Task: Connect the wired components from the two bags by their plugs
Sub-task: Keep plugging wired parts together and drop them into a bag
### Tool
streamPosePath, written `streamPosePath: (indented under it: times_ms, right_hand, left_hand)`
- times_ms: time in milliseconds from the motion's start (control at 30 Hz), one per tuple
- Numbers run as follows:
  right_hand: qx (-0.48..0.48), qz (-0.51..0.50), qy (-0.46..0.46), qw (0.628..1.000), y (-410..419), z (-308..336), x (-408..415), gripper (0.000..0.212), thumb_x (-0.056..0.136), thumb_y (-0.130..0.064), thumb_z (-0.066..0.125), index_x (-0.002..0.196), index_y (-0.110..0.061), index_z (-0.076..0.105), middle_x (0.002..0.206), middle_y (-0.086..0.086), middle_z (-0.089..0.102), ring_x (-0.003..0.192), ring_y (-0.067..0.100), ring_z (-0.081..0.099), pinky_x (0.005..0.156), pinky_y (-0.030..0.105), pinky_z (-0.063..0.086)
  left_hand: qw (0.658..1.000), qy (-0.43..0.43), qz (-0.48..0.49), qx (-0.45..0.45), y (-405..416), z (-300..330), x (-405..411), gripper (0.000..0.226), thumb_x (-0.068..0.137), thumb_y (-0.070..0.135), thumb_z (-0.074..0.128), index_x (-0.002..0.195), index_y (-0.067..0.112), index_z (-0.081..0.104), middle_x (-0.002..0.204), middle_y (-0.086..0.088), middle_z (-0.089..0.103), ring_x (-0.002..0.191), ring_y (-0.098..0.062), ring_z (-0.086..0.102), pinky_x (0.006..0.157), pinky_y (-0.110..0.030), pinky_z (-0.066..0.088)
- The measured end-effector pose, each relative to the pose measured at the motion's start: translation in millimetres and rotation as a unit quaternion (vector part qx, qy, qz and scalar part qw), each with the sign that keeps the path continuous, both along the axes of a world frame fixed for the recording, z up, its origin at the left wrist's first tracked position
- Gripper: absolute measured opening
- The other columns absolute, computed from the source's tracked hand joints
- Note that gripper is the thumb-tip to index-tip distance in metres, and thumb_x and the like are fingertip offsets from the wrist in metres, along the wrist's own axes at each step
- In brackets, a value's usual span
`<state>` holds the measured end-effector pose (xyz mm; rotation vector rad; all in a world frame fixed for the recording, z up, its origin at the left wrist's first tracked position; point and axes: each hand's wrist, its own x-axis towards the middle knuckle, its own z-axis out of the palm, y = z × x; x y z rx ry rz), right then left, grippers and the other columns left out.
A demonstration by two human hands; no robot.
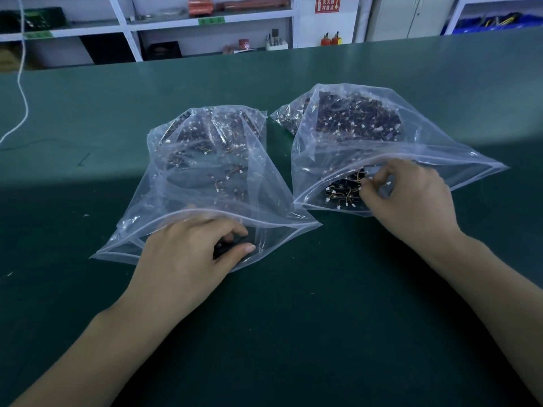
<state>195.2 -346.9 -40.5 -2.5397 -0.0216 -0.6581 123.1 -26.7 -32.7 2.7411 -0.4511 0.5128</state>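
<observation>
- Wired components, dark with white plugs, fill two clear bags on our green table (293, 333).
- Nearest, our left hand (188, 259) sits in the left bag (205, 171) mouth, fingers curled round a dark piece (227, 246).
- Our right hand (411, 198) reaches into the right bag (352, 136), fingertips pinching a component (360, 183).
- Bare mat lies before both bag mouths; shelving (205, 24) stands beyond.

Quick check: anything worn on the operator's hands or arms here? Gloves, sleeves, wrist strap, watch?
Nothing visible. The left hand and right hand are bare, with no gloves, rings or finger cots on the fingers that show. Both forearms are bare to the frame edge: no sleeves, watch, bracelet or ESD wrist strap, and no cable running to either wrist. The nails look short and unpainted.
</observation>
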Motion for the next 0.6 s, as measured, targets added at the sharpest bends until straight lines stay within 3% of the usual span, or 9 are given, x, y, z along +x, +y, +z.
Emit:
streamPosePath:
  times_ms: [100,133,200,300,467,600]
  right_hand:
    - [-0.012,0.025,-0.033,0.999,2.1,6.1,-7.7,0.014,0.093,-0.031,0.071,0.081,-0.033,0.063,0.049,-0.008,0.046,0.050,0.004,0.048,0.056,0.024,0.032]
    - [-0.015,0.034,-0.041,0.998,2.2,8.5,-9.4,0.004,0.093,-0.030,0.071,0.091,-0.034,0.070,0.047,-0.007,0.044,0.048,0.005,0.047,0.056,0.023,0.035]
    - [-0.010,0.048,-0.047,0.998,2.7,9.3,-10.3,0.006,0.095,-0.028,0.072,0.098,-0.031,0.076,0.047,-0.005,0.043,0.049,0.009,0.048,0.058,0.028,0.043]
    - [0.002,0.074,-0.059,0.995,9.9,7.3,-13.3,0.007,0.095,-0.025,0.073,0.093,-0.029,0.078,0.047,-0.004,0.041,0.050,0.016,0.047,0.057,0.029,0.039]
    - [0.021,0.119,-0.096,0.988,20.2,6.0,-20.0,0.008,0.094,-0.025,0.070,0.091,-0.028,0.077,0.047,-0.006,0.039,0.051,0.018,0.045,0.057,0.029,0.043]
    - [0.029,0.141,-0.113,0.983,23.4,5.1,-22.4,0.008,0.095,-0.021,0.072,0.092,-0.026,0.077,0.047,-0.007,0.038,0.049,0.016,0.042,0.056,0.033,0.048]
  left_hand:
    - [1.000,0.000,0.011,0.009,0.4,-0.4,-0.8,0.014,0.084,0.043,0.082,0.096,0.036,0.079,0.082,0.022,0.068,0.081,-0.007,0.065,0.064,-0.026,0.045]
    - [1.000,0.000,0.015,0.013,0.4,-1.0,-0.9,0.013,0.085,0.040,0.083,0.096,0.035,0.080,0.082,0.022,0.068,0.081,-0.009,0.066,0.063,-0.027,0.047]
    - [1.000,-0.001,0.019,0.019,0.5,-1.6,-0.8,0.013,0.084,0.035,0.085,0.096,0.034,0.080,0.081,0.021,0.069,0.080,-0.011,0.068,0.064,-0.030,0.051]
    - [0.999,-0.008,0.025,0.024,1.1,-1.4,-0.6,0.017,0.085,0.034,0.085,0.101,0.033,0.080,0.088,0.020,0.071,0.085,-0.012,0.069,0.066,-0.031,0.054]
    - [0.994,-0.013,0.082,0.075,2.6,-1.4,0.7,0.029,0.092,0.055,0.068,0.114,0.037,0.075,0.109,0.012,0.070,0.106,-0.022,0.070,0.075,-0.039,0.058]
    - [0.995,-0.020,0.077,0.064,3.2,-0.4,1.5,0.018,0.092,0.044,0.074,0.106,0.033,0.080,0.098,0.010,0.076,0.095,-0.024,0.074,0.069,-0.037,0.057]
